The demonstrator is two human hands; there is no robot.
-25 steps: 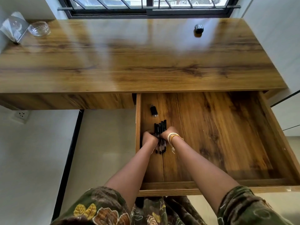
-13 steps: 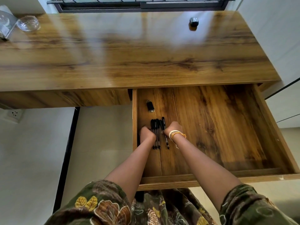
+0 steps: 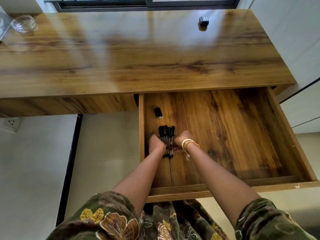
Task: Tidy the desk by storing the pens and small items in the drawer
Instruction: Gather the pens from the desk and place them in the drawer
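The wooden drawer (image 3: 259, 153) is pulled out under the desk (image 3: 138, 58). Several black-capped pens (image 3: 167, 135) lie side by side on its floor near the left wall, caps pointing away from me. My left hand (image 3: 156, 142) presses against the bunch from the left and my right hand (image 3: 181, 141), with bracelets at the wrist, presses from the right, so both hands squeeze the pens together. A small black item with a metal end (image 3: 158, 112) lies in the drawer just beyond the pens. A small dark object (image 3: 203, 21) stands on the desk's far right.
A glass bowl (image 3: 24, 24) and a clear item sit at the desk's far left corner. A window frame (image 3: 147, 4) runs behind the desk. A wall socket (image 3: 11, 122) is low on the left. White cabinets (image 3: 303, 110) flank the drawer's right.
The pens were fanned apart half a second ago; both hands have pushed them into a tight, aligned bunch. The camera view has shifted slightly.
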